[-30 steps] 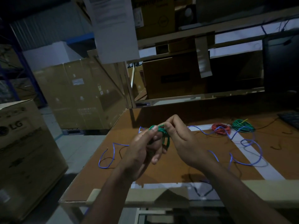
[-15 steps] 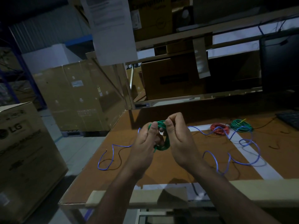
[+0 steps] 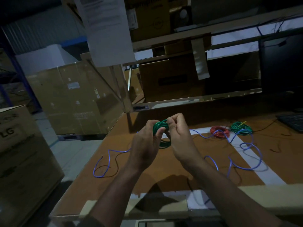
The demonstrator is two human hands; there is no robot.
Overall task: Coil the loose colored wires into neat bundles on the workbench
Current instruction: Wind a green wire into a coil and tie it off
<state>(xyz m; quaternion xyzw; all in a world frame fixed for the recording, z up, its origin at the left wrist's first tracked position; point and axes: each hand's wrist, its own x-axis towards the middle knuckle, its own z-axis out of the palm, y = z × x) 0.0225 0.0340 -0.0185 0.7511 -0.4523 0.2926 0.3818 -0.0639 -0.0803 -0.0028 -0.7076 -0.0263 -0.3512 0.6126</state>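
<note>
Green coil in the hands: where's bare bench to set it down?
Bare brown bench lies under the wrists, between the blue wire's left loop and its right loops. More lies behind the hands toward the back wall. Crowded: far right, where the red coil and second green coil sit among blue loops.

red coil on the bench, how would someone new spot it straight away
Look at the brown workbench, far right side, near the dark keyboard. Two finished coils lie side by side there; the red coil is the left one, the green coil beside it. A loose blue wire crosses it.
</note>
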